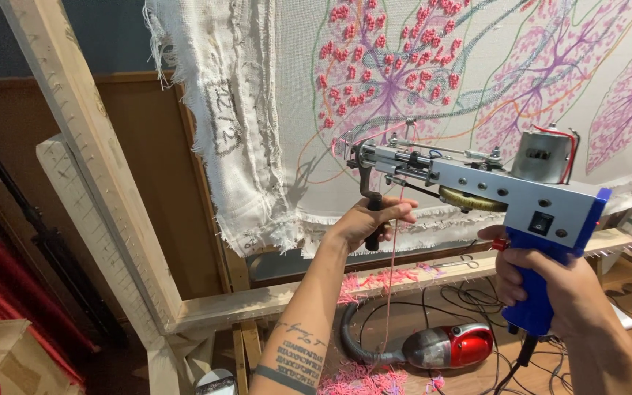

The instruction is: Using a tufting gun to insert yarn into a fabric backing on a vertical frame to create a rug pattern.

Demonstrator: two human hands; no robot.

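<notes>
1. Right hand – clenched on the blue grip of the tufting gun.
2. Left hand grips its black front handle, pink yarn hanging beside.
3. Gun's tip meets the stretched cloth – on a wooden frame.

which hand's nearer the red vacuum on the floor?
Right. The right hand, on the gun's blue grip, sits just above and right of the vacuum. The left hand, on the front handle, is higher and farther.
</notes>
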